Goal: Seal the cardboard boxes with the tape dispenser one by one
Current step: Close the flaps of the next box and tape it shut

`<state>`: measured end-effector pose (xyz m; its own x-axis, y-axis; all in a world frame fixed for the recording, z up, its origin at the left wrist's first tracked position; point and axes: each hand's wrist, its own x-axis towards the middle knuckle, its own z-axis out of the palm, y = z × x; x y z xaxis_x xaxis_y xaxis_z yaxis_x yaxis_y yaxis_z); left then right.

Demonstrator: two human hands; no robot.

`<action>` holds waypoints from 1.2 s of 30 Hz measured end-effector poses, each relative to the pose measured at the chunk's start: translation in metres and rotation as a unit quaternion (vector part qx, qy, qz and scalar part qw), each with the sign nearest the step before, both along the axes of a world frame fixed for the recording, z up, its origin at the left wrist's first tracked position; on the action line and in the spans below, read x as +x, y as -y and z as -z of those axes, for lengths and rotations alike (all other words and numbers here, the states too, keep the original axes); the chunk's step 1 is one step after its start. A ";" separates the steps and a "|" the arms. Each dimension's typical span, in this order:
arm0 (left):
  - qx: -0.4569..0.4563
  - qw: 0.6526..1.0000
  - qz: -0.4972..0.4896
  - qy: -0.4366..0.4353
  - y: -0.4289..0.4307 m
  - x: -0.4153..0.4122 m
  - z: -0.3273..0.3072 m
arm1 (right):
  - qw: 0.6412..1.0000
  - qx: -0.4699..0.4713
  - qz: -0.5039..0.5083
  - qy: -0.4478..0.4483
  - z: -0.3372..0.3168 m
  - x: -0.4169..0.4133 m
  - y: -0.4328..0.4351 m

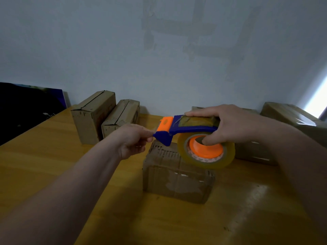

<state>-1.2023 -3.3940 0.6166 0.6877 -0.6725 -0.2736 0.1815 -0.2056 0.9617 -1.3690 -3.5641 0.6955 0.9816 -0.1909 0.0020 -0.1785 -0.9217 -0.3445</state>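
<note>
While your right hand carries the tape dispenser above the centre cardboard box, draw out the leader before you lower the tool. This hand is closed round the dispenser: fingers lie over the blue frame and the thumb is hooked into the orange core of the tape roll. Use the thumb as a brake so the roll pays out only on demand.

Your left hand is curled, its fingertips pinched together at the orange nose of the dispenser. It appears to hold the tape end, though the clear film is hard to make out. Pinch at the edges, and hold the film flat and taut so it cannot fold onto itself.

Judged from this position, the next move is to lap the leader over one end of the box, press it down, then run the dispenser along the top seam. The seam itself is hidden under the roll. The box stands free on the counter, so expect it to slide; steady it with the left hand once the leader has stuck.

Two more boxes wait at the rear left.
</note>
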 end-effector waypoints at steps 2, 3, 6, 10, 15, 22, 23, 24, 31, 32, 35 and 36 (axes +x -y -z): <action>0.007 1.000 -0.005 0.021 -0.006 0.005 0.003 | 1.000 -0.009 -0.005 -0.024 -0.005 0.000 0.000; 0.011 0.999 -0.014 0.029 -0.009 0.008 0.005 | 0.999 -0.013 0.000 -0.032 -0.007 -0.001 0.001; 0.020 0.998 -0.040 0.037 -0.017 0.013 0.013 | 0.997 -0.036 0.014 -0.060 -0.012 -0.003 0.002; 0.014 0.998 -0.068 0.014 -0.018 0.012 0.025 | 0.993 -0.078 0.016 -0.084 -0.013 0.005 -0.007; -0.002 0.993 -0.119 0.011 -0.016 0.008 0.040 | 0.984 -0.138 -0.003 -0.111 -0.011 0.025 -0.020; 0.015 0.987 -0.154 0.054 -0.013 0.009 0.059 | 0.978 -0.163 0.005 -0.134 -0.006 0.046 -0.027; 0.019 0.986 -0.156 0.062 -0.012 0.009 0.061 | 0.977 -0.164 0.008 -0.136 -0.005 0.048 -0.028; 0.022 0.985 -0.156 0.070 -0.012 0.010 0.064 | 0.976 -0.165 0.011 -0.138 -0.004 0.050 -0.028; 0.068 0.989 -0.103 0.078 -0.004 0.002 0.082 | 0.976 -0.181 0.019 -0.118 0.004 0.057 -0.030; 0.072 0.990 -0.094 0.076 -0.003 0.001 0.083 | 0.977 -0.180 0.020 -0.114 0.005 0.057 -0.030; 0.088 0.990 -0.079 0.075 0.001 -0.001 0.086 | 0.979 -0.172 0.028 -0.107 0.006 0.057 -0.030; 0.102 0.989 -0.073 0.084 0.003 -0.002 0.087 | 0.979 -0.170 0.030 -0.105 0.006 0.056 -0.030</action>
